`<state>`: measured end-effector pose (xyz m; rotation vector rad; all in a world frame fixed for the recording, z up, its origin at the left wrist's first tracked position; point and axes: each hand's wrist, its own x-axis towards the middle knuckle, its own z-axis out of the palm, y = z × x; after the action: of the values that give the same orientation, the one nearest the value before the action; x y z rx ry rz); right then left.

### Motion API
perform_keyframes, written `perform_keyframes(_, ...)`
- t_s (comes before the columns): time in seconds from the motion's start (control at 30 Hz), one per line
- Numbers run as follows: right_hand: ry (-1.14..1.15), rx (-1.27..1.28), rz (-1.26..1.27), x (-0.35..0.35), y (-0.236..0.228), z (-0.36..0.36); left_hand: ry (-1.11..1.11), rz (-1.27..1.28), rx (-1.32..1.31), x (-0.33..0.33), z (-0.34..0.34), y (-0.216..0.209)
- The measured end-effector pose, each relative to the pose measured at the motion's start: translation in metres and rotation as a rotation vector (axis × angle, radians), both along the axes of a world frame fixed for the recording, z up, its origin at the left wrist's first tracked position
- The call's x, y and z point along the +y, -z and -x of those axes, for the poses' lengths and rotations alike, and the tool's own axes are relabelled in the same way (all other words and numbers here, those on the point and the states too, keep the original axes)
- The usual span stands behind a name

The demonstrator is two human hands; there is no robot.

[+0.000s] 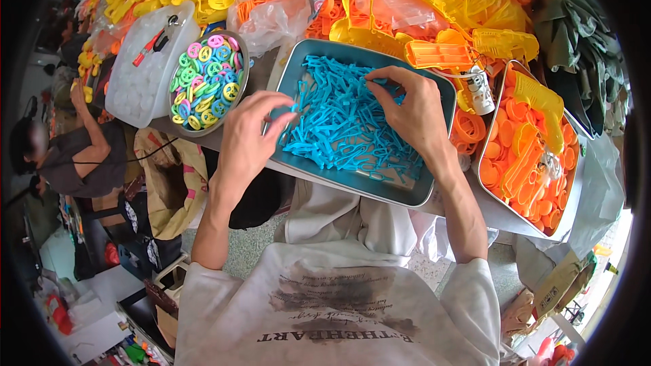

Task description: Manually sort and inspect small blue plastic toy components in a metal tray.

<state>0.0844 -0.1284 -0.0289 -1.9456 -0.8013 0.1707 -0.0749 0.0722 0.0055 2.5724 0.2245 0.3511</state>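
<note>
A rectangular metal tray point(434, 98) in front of me holds a heap of small blue plastic parts point(342, 118). My left hand point(249, 137) rests at the tray's left rim, thumb and fingers pinched on a small blue part. My right hand point(410, 110) lies over the heap near its far right side, its fingertips pressed down among the blue parts; whether it grips one I cannot tell.
A round bowl of multicoloured plastic rings point(207, 81) stands left of the tray, beside a white plastic box point(142, 74). A second metal tray point(566, 220) of orange parts lies right. Yellow and orange plastic pieces point(434, 0) pile behind. Another person point(74, 156) sits far left.
</note>
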Motion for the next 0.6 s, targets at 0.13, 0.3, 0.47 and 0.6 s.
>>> perform_keyframes(0.13,-0.034,0.045,0.024,0.0,-0.004,0.001,-0.175,0.551,-0.004,0.002,-0.013,0.0)
perform_keyframes(0.3,-0.034,-0.031,-0.065,-0.005,-0.003,0.0,-0.011,0.808,-0.06,-0.011,-0.038,0.005)
perform_keyframes(0.47,-0.034,-0.001,-0.144,-0.034,-0.03,0.004,0.023,0.945,-0.029,-0.044,-0.028,0.004)
perform_keyframes(0.6,0.234,-0.067,-0.172,-0.111,-0.031,0.062,0.106,1.011,-0.025,-0.057,-0.009,0.009)
